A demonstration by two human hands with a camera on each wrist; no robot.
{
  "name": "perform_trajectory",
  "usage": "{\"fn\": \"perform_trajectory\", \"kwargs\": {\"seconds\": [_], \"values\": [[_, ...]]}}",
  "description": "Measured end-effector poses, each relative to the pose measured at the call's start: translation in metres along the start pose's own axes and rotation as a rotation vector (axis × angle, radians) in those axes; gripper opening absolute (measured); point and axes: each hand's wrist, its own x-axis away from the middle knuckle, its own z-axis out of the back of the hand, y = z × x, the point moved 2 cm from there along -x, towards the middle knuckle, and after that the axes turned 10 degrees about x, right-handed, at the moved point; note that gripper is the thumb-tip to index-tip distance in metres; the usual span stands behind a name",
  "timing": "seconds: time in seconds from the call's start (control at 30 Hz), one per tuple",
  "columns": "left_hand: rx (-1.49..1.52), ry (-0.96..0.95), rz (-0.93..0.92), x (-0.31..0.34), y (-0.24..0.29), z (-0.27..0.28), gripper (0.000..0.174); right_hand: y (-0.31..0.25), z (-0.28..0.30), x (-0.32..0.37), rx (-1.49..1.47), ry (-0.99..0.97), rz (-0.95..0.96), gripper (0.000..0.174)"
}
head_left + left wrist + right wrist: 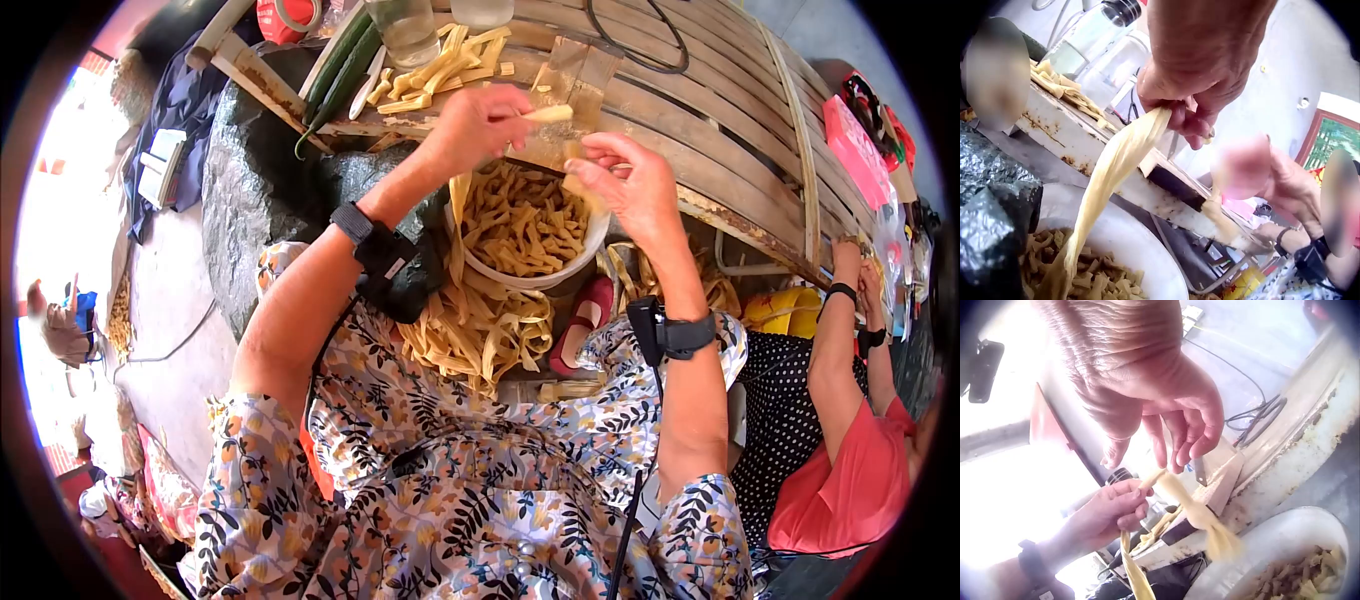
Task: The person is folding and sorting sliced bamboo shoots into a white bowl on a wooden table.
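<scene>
My left hand [485, 125] pinches a long, pale yellow vegetable strip [1116, 153]. One end juts toward the right hand, and the rest hangs toward a white basin [1160, 259] of short cut pieces [525, 220]. Over the basin's right side is my right hand [635, 185], with its thumb apart from its loosely bent fingers [1194, 428]. A blurred yellow piece [1200, 515] is in the air just below those fingers. Beyond them, a small grey blade [1200, 472] shows by a wooden board [580, 75] on the slatted bench [690, 130].
More strips [455, 70], green cucumbers [343, 70] and a glass jar [405, 35] stand on the bench. Strips [480, 335] are heaped below the basin. Dark plastic sheeting [250, 190] lies left. Another person [840, 460] sits at right. The bench edge is rusty.
</scene>
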Motion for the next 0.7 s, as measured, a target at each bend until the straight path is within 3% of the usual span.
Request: {"fn": "perform_trajectory", "kwargs": {"seconds": [0.07, 0.17, 0.2, 0.4, 0.5, 0.6, 0.7], "values": [[-0.074, -0.006, 0.018, 0.007, 0.003, -0.008, 0.009, 0.001, -0.001, -0.001, -0.156, 0.004, 0.012, 0.036], [-0.044, -0.021, 0.035, 0.018, 0.006, -0.021, 0.010, -0.003, -0.008, -0.002, -0.416, 0.033, -0.124, 0.025], [-0.027, -0.041, 0.048, 0.019, 0.008, -0.022, 0.009, 0.000, -0.011, -0.003, -0.539, -0.077, -0.159, 0.016], [0.180, -0.302, 0.207, 0.029, 0.007, -0.011, 0.023, 0.014, 0.000, -0.007, -0.608, 0.053, -0.018, 0.015], [0.683, -0.319, 0.374, 0.034, 0.000, -0.012, 0.023, 0.015, 0.000, -0.005, -0.551, 0.093, 0.003, 0.018], [0.938, -0.366, 0.558, 0.037, -0.001, -0.016, 0.021, 0.015, -0.003, -0.007, -0.489, 0.114, 0.066, 0.022], [0.852, -0.357, 0.437, 0.036, -0.007, -0.021, 0.017, 0.013, -0.001, -0.008, -0.463, 0.119, 0.114, 0.025]]}}
